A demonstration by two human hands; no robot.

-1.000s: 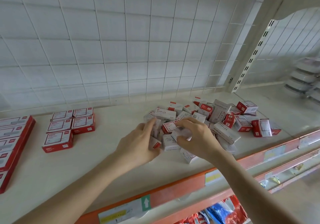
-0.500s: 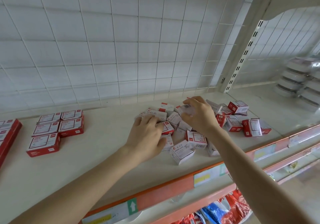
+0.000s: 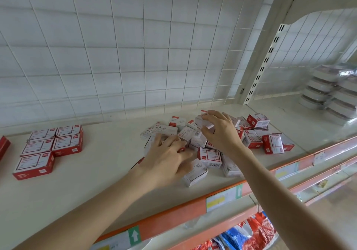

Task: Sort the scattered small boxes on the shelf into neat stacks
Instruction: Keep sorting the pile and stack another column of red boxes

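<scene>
Head view, I am watching: right hand (image 3: 222, 134) is gripping a white box (image 3: 201, 122); left hand (image 3: 166, 160) is resting flat, fingers (image 3: 158, 141) spread, on the pile (image 3: 211, 156).

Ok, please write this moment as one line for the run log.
right hand: grips white box | left hand: rests on scattered boxes | red stacks: at left

We're in a shop, no question: a retail shelf (image 3: 87, 182) with an orange price rail (image 3: 173, 217) along its front edge and label strips (image 3: 222, 199) clipped in. Behind it are a wire grid back panel (image 3: 135, 56) and a slotted upright (image 3: 264, 64). Small boxes (image 3: 166, 130) marked STAPLES are the stock, wrapped packs (image 3: 324, 91) sit stacked next door, and bagged goods (image 3: 251, 232) show below.
</scene>
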